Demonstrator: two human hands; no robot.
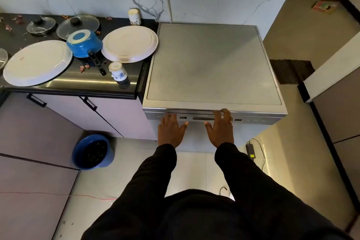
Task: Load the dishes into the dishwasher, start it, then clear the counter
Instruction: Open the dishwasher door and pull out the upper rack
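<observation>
Door lip (196,112) of the dishwasher (212,64) runs left to right; the right hand (220,126) hooks over it, the left hand (171,128) lies flat beside, fingers straight. Dishes (129,44) sit on the counter (78,82), on the left hand's side.

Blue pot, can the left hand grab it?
Probably yes: the left hand just rests flat on the dishwasher, and the blue pot sits in the open on the counter, handle toward the front edge.
</observation>
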